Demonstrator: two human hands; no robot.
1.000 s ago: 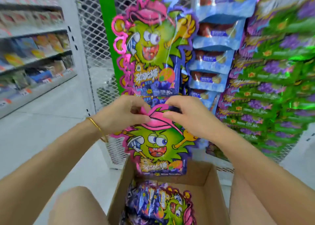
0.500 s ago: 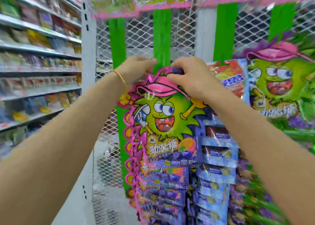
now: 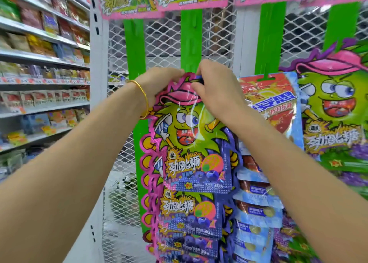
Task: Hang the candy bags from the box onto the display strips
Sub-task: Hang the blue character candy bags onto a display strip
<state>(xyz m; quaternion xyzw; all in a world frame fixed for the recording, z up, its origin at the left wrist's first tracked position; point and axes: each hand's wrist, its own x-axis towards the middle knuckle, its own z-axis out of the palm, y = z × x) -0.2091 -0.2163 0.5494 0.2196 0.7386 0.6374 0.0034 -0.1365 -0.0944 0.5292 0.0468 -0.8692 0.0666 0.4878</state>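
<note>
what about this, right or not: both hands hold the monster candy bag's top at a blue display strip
Not quite. The head view shows the display strip is green, not blue. The left hand and right hand hold the top of the monster candy bag at it.

The candy bag (image 3: 191, 143) shows a lime-green cartoon face in a pink cap above a purple base, edged in pink. The display strips (image 3: 191, 39) are plain bright green against white mesh (image 3: 165, 43). The bracelet (image 3: 143, 97) is gold.
</note>
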